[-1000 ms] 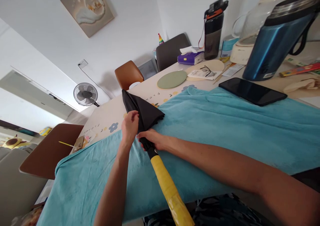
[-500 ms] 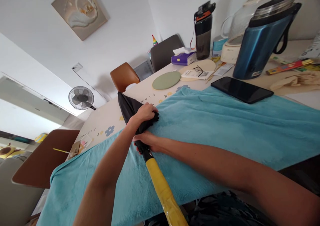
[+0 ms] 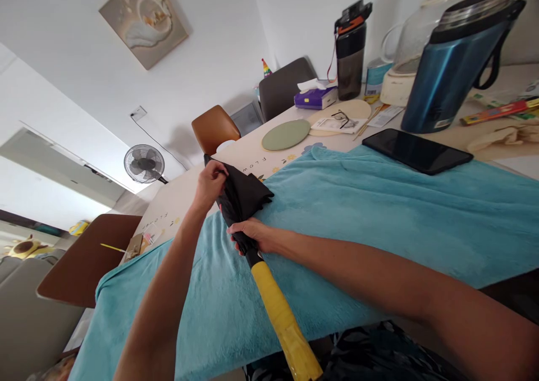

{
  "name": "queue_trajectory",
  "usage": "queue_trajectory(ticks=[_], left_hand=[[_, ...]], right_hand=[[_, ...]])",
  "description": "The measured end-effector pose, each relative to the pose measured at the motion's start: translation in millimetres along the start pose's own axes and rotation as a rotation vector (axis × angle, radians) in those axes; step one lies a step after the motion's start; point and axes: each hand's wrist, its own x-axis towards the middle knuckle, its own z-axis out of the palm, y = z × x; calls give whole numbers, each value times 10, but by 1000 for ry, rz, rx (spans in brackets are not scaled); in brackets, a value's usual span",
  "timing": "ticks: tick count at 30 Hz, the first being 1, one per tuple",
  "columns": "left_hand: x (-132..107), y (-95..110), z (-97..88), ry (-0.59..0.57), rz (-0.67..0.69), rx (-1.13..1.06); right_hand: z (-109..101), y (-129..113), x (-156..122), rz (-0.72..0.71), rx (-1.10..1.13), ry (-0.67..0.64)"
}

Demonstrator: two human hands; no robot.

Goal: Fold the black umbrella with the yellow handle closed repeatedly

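A folded umbrella (image 3: 248, 196) with a black canopy and a long yellow handle (image 3: 280, 311) lies slantwise before me, its tip pointing away over the table. My right hand (image 3: 255, 235) is wrapped around the lower canopy, just above the handle. Farther up, my left hand (image 3: 213, 180) pinches the canopy fabric at its left side, fingers curled. A loose black flap spreads out to the right of the shaft. Beneath it all is a fluffy turquoise blanket (image 3: 357, 218) covering the near side of the table.
On the blanket's far edge lies a black phone (image 3: 416, 150). Behind it stand a blue tumbler (image 3: 450, 72), a dark water bottle (image 3: 351, 58) and a glass kettle (image 3: 410, 50). Glasses (image 3: 343, 118), a green round mat (image 3: 286, 134) and a purple tissue pack (image 3: 315, 97) sit farther back. A brown chair (image 3: 88, 257) is at left.
My left hand has moved from the right flap of the canopy to its upper left side, uncovering the flap. My right hand keeps its grip. The view has shifted slightly.
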Motion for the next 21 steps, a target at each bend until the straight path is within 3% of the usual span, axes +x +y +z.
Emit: queue_trajectory(ticks=[6,9,15,21], left_hand=[[-410,-285,-552,176,-162,97],[-682,-554,-694,282,-268,-34],[-1120,-1045,-568,361,-472,-286],[-1195,-1150,-412,370,-560,-366]], right_hand=[[7,-34,-4,48,23,11],[8,-57,-5,60,36,-23],[-2,-62,11,80,60,-33],[-26,-83,7,106,138,-61]])
